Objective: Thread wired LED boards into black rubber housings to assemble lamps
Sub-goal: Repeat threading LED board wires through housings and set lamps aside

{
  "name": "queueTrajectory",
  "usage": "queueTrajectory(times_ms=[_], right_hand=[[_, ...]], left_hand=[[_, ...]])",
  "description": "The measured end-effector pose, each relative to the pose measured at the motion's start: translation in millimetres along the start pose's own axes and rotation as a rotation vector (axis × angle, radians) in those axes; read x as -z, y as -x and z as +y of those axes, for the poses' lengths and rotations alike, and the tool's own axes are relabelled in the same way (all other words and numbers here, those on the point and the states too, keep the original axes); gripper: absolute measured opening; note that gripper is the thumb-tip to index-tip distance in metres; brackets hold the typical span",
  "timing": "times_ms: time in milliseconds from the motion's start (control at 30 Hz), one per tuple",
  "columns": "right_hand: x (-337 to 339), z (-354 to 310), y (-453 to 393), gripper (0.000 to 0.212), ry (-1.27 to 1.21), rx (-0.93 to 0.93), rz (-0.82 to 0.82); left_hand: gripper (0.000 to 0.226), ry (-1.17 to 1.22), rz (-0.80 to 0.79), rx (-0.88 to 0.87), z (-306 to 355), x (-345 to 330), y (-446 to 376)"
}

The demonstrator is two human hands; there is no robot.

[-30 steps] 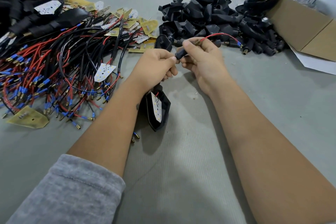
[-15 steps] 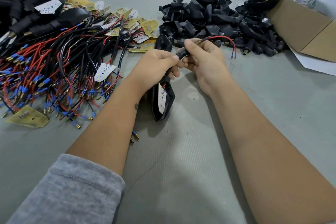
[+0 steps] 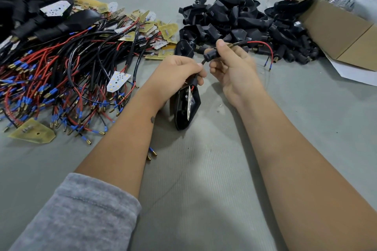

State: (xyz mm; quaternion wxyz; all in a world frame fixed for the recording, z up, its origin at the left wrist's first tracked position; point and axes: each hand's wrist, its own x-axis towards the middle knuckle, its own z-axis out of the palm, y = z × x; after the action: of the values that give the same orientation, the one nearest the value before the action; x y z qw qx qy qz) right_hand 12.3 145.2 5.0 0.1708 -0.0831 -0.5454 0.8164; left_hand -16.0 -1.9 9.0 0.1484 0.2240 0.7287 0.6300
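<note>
Above the table [image 3: 306, 128], left hand [image 3: 175, 71] gripping housing [image 3: 186, 108], right hand [image 3: 232, 63] pinching its stem [image 3: 211, 55]

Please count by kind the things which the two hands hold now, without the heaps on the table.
black rubber housing: 1
LED board inside it: 1
wires coming out of its stem: 2
Total: 4

Grey table [image 3: 204, 199] bears wired boards [image 3: 61, 79], housings [image 3: 240, 20].
</note>
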Motion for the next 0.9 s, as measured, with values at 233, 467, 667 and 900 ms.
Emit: queueTrajectory(times_ms=[233, 467, 667, 900], right_hand=[[-4.1, 0.2, 3.9, 0.012, 0.150, 0.007, -0.073], [-4.0, -0.5, 4.2, 0.009, 0.056, 0.021, -0.057], [-2.5, -1.8, 2.1, 0.011, -0.047, 0.028, 0.031], [-5.9, 1.8, 4.1, 0.008, 0.165, 0.025, -0.066]], left_hand=[[0.029, -0.058, 0.001, -0.012, -2.9, 0.1, -1.9], [0.030, 0.008, 0.043, 0.022, 0.8, -2.5, -0.9], [0.034, -0.021, 0.039, 0.035, -2.3, -1.0, -1.8], [0.033, -0.027, 0.020, -0.021, -5.4, 0.6, -2.4]])
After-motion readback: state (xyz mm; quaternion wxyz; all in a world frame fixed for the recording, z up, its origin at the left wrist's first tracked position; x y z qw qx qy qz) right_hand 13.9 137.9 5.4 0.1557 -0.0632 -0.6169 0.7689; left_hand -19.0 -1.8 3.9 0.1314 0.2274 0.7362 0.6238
